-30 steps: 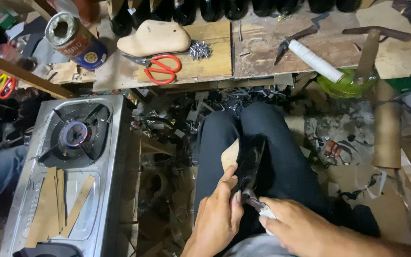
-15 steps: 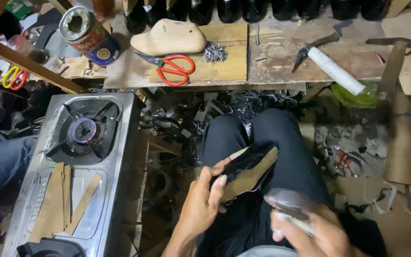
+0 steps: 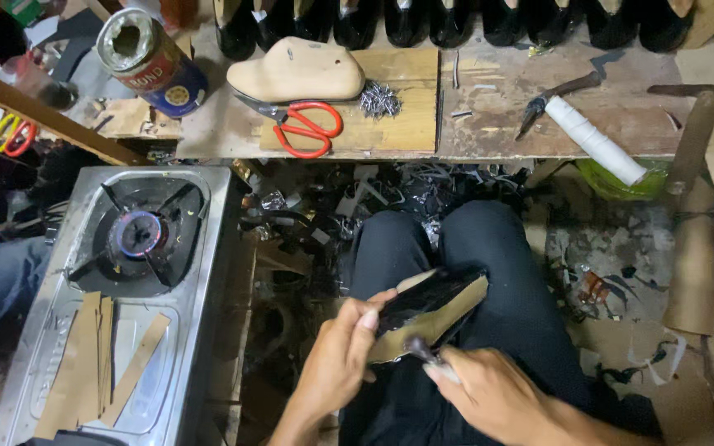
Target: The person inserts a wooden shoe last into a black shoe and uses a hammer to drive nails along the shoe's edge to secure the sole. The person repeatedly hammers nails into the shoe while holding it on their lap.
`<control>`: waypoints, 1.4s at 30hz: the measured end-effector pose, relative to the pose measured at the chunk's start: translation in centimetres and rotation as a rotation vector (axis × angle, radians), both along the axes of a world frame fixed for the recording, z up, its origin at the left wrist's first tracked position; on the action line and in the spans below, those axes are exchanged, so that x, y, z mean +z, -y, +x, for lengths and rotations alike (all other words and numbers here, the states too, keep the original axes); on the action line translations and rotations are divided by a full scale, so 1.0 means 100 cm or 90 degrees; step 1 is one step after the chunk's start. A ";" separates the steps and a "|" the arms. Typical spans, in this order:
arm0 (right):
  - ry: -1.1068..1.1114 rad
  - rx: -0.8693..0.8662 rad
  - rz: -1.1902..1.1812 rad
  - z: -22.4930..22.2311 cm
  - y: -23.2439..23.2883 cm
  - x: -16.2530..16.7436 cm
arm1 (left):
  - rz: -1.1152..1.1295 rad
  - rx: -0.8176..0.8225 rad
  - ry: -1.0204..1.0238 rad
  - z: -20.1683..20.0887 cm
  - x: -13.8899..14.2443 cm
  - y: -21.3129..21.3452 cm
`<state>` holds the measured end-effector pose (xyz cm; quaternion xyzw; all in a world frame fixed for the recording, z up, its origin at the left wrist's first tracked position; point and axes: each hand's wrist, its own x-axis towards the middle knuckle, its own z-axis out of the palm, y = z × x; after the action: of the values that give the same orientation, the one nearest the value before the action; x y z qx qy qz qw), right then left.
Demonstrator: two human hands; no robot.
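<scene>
Hands clamp: left hand on shoe, right hand on blurred, perhaps metal tool.

left hand — fingers curled, gripping; right hand — fisted

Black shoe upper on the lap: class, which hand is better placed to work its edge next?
Probably the right hand: it grips a small tool at the shoe upper edge, while the left hand steadies it.
</scene>
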<state>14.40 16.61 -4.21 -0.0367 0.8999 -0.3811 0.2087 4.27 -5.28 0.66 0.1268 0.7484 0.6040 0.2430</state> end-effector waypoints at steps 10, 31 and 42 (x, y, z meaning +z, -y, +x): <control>-0.315 -0.105 0.103 -0.031 -0.109 0.033 | 0.037 -0.198 -0.142 -0.052 -0.016 -0.024; -0.769 -0.299 -0.530 0.004 -0.108 0.055 | 0.339 -0.034 0.357 -0.071 -0.148 -0.139; -0.447 -0.468 -0.540 0.034 -0.100 0.016 | 0.384 -0.068 0.355 -0.064 -0.144 -0.139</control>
<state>17.83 26.63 -2.58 0.0717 0.6406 -0.7141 -0.2730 -2.08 8.65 -13.70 0.0630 0.4355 0.7941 0.4193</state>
